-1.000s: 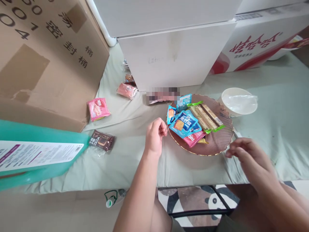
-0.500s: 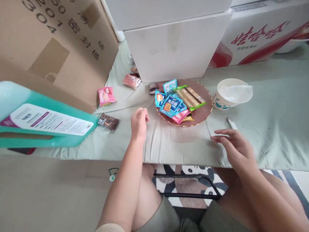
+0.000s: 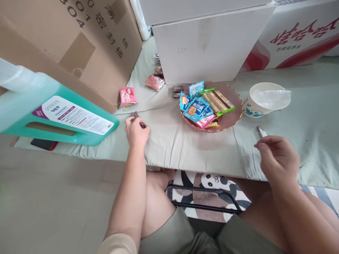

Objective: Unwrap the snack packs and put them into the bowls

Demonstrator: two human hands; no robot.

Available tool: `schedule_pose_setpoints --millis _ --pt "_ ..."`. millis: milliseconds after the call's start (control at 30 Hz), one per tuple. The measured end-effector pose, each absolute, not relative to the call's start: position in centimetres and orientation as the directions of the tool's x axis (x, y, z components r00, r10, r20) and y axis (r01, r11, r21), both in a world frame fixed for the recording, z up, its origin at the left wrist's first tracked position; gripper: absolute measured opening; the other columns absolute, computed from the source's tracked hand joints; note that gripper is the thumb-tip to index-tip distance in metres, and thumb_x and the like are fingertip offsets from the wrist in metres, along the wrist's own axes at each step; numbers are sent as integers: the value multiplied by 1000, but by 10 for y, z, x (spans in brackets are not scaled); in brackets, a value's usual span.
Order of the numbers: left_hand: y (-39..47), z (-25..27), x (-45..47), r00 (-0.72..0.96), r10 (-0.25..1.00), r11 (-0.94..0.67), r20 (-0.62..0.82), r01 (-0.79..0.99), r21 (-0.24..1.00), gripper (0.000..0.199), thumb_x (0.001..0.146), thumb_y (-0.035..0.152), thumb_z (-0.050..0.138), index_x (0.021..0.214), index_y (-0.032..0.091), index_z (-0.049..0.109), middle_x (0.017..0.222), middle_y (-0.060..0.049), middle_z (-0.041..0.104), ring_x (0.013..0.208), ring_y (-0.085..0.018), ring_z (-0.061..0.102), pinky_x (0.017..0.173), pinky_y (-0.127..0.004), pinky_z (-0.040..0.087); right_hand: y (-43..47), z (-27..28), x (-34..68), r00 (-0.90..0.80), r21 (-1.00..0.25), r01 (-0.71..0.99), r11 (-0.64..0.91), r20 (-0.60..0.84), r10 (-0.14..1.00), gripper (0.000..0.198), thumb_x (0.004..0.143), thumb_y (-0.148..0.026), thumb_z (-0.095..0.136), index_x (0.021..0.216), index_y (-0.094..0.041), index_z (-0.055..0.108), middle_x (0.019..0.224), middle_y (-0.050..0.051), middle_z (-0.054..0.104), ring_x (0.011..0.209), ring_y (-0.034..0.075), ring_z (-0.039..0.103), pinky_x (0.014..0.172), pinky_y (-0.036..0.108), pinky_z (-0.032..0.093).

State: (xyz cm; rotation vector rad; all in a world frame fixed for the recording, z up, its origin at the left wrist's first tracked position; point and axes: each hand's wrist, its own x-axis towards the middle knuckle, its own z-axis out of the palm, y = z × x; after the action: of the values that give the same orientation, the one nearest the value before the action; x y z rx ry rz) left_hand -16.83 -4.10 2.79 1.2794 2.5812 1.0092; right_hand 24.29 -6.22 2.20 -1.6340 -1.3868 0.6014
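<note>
My left hand (image 3: 137, 132) reaches down onto the cloth, its fingers closed around a dark brown snack packet (image 3: 135, 114). Most of that packet is hidden beneath the fingers. My right hand (image 3: 282, 157) hovers by the front edge at the right, fingers curled in and thumb against them, with nothing visible between. Just beyond it lies a small slim tool (image 3: 261, 131) with a metallic tip, partly covered by the hand. Between my hands, a pinkish glass plate (image 3: 233, 118) with a gold rim holds several snack packets, among them a blue one (image 3: 196, 110) and a green-edged wafer pack (image 3: 217, 101).
A pink packet (image 3: 128, 96) and a reddish one (image 3: 155, 82) lie farther left. A paper bowl (image 3: 266, 102) with clear plastic inside stands right. A green liquid jug (image 3: 79, 134), a cardboard box (image 3: 106, 70) and white cartons (image 3: 209, 53) border the cloth-covered surface.
My left hand has moved left from beside the plate and closed on the brown packet. My right hand's fingers have curled inward. The view has shifted slightly.
</note>
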Motion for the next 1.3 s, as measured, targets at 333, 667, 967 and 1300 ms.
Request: schedule_pose_setpoints --millis 333,667,967,1300 --pt "-64 74 -103 -434 877 -117 -205 -608 785 33 68 38 75 88 24 53 108 -3 69 107 -23 68 74 -26 55 -74 22 237 260 -914 397 82 197 945 4 81 -27 63 85 -25 63 74 2 64 72 21 63 71 38 48" --pt "-103 51 42 169 941 336 -292 -536 774 39 77 36 78 87 24 43 78 5 60 68 -10 59 66 -23 49 -89 28 210 -206 -996 32 89 80 975 49 83 -65 68 107 -22 61 92 6 69 81 22 65 73 36 55" --pt "-83 36 48 178 984 -34 13 115 993 56 81 30 74 129 26 46 127 -8 59 118 -24 60 102 -40 49 -75 31 216 -164 -991 -91 -95 -79 983 40 78 -53 75 100 -21 65 82 3 66 73 19 62 67 33 53" --pt "-76 40 49 304 888 443 -345 -368 817 51 73 34 79 119 21 61 96 -6 73 79 -19 67 73 -30 50 -69 38 211 -100 -983 -134 -128 -115 988 29 87 -51 63 87 -23 52 68 -2 59 58 14 58 61 31 51"
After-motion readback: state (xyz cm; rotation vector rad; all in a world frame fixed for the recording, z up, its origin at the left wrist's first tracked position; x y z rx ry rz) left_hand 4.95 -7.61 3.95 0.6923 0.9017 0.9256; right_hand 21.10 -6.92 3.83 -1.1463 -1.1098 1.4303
